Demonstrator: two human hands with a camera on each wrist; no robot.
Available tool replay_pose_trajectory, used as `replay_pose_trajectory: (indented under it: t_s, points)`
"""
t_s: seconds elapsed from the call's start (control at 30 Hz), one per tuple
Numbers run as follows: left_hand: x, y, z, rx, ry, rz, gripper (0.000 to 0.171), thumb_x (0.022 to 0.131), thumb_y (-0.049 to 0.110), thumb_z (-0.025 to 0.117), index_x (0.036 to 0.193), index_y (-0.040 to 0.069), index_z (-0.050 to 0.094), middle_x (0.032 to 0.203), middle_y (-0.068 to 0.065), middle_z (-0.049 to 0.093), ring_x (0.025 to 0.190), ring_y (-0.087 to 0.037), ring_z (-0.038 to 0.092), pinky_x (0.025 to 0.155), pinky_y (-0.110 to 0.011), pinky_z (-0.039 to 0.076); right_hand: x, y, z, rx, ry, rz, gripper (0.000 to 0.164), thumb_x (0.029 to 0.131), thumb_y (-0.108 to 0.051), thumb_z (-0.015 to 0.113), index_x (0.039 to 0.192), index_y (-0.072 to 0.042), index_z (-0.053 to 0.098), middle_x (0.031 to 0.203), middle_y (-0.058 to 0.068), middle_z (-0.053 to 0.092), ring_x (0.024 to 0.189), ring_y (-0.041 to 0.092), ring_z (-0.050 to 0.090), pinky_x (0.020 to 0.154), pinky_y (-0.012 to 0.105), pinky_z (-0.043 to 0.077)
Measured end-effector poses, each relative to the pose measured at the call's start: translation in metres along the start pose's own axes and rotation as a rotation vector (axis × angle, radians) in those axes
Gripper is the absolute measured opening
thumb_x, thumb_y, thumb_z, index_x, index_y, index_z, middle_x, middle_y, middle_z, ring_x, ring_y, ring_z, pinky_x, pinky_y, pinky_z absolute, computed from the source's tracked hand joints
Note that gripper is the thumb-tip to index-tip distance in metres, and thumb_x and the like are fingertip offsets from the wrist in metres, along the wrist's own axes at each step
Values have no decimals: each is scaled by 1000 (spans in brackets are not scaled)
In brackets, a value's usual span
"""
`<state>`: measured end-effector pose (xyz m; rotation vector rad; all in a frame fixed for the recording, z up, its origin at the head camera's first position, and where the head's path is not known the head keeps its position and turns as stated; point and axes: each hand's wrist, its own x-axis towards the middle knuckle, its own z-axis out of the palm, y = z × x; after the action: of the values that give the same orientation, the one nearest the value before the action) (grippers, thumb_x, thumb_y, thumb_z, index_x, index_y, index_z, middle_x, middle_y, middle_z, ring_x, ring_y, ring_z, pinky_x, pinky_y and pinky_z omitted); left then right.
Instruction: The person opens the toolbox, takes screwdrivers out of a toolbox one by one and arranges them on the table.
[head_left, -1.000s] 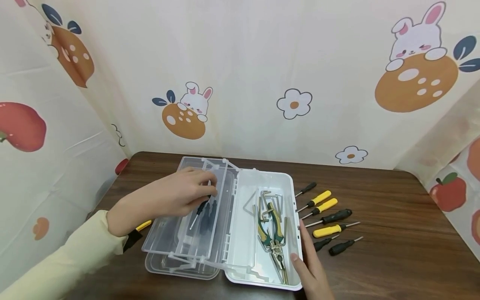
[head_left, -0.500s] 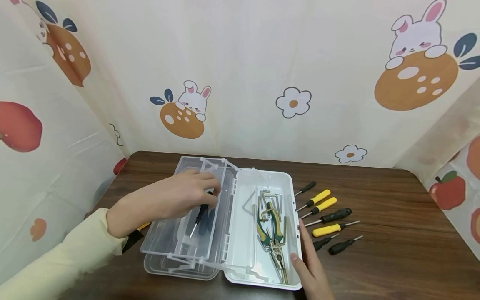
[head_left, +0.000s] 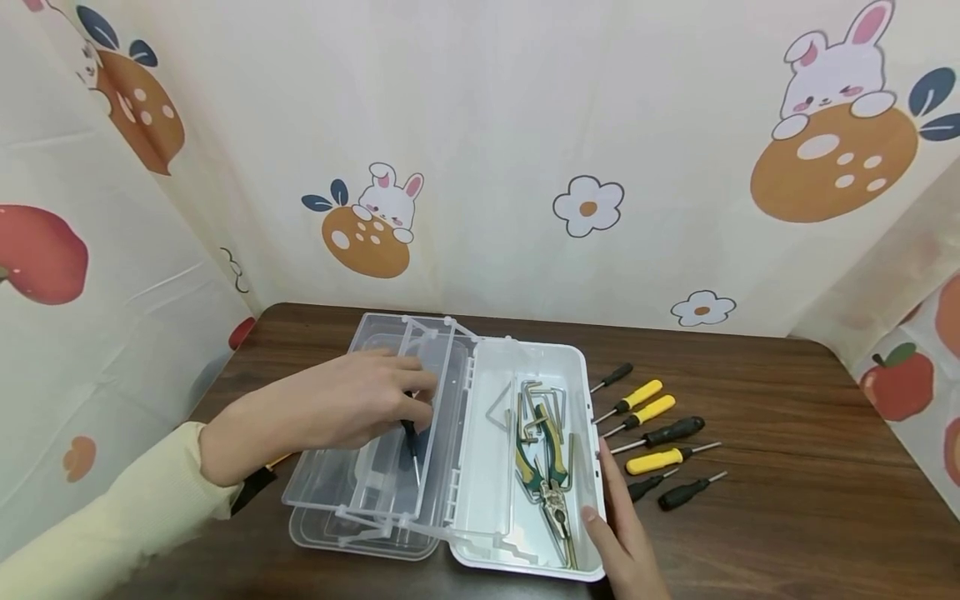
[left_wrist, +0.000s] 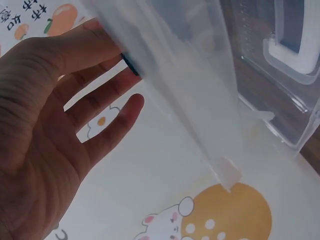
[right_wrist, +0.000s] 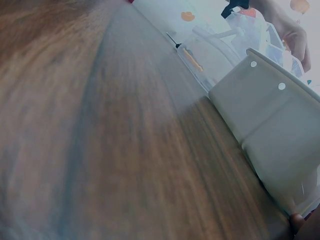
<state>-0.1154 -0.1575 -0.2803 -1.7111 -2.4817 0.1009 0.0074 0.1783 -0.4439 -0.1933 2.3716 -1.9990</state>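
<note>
My left hand pinches the black handle of a small screwdriver over the clear raised tray; its thin shaft slants down and to the right. Most of the handle is hidden by the fingers, and in the left wrist view only a dark bit shows beside the tray wall. My right hand grips the right wall of the white toolbox near its front corner, thumb at the rim. Inside the box lie green-and-yellow pliers and several hex keys.
Right of the box, several screwdrivers lie on the wooden table, among them a yellow one and a black one. The clear lid is folded out to the left under the tray. A patterned curtain hangs behind.
The screwdriver in my left hand has swung from slanting down-left to down-right, and that hand has shifted slightly lower. My right hand stays on the toolbox.
</note>
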Motion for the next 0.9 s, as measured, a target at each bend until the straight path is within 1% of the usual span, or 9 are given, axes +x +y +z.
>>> replay_pose_trajectory:
  t_s: [0.17,0.4,0.47,0.53,0.63,0.7,0.77,0.83,0.9]
  points:
    - [-2,0,-4,-46,6,-2,26,85,4,81,94,28,74,97,10,60,92,-11,57,80,-31,57,-1,1,0,-8,5,7,74,109,-9,45,169,-28,6,175,19,9,134,-20,35,95,19,51]
    - [-9,-3,-15,-51,88,8,29,82,-3,79,93,23,74,96,8,60,90,-10,53,72,-23,56,-1,1,0,-21,17,19,74,109,-9,45,169,-28,7,175,18,11,134,-19,37,94,20,52]
    - [-11,-4,-18,-50,116,-8,29,81,-3,82,95,22,75,98,6,61,91,-11,53,73,-23,57,-2,1,0,-30,20,19,74,109,-9,45,169,-28,7,175,18,11,139,-8,41,95,20,52]
    - [-15,-6,-20,-48,146,-25,30,80,-3,83,97,20,75,99,5,62,93,-11,54,73,-23,57,-2,1,0,-36,22,24,74,109,-10,45,169,-29,7,175,17,11,145,10,42,95,20,51]
    - [-21,-8,-23,-46,192,-60,33,78,-3,84,100,19,74,103,5,62,95,-11,56,74,-24,58,-2,1,0,-36,21,30,73,110,-11,45,169,-30,6,175,16,10,149,31,33,97,19,49]
    - [-26,-11,-24,-31,218,-84,33,77,-3,83,101,18,72,103,5,62,95,-11,56,73,-25,56,-2,1,0,-30,18,33,73,110,-11,45,169,-31,7,175,15,10,150,24,35,98,18,49]
    - [-32,-15,-25,-7,240,-121,36,75,-4,83,102,17,72,103,4,63,94,-11,57,71,-26,56,-1,0,-1,-19,11,26,74,109,-10,45,169,-31,7,175,16,10,147,8,39,98,18,49]
    - [-38,-19,-26,16,257,-173,37,74,-5,81,102,17,72,102,3,62,91,-12,56,70,-28,55,-1,0,0,-8,10,19,73,109,-10,45,169,-30,7,175,18,10,139,-9,41,96,19,51]
    - [-46,-23,-27,26,275,-232,37,74,-5,80,103,17,72,99,4,60,88,-12,55,68,-30,53,-1,-1,0,1,6,11,73,109,-10,45,169,-29,7,174,19,10,135,-17,38,95,20,52]
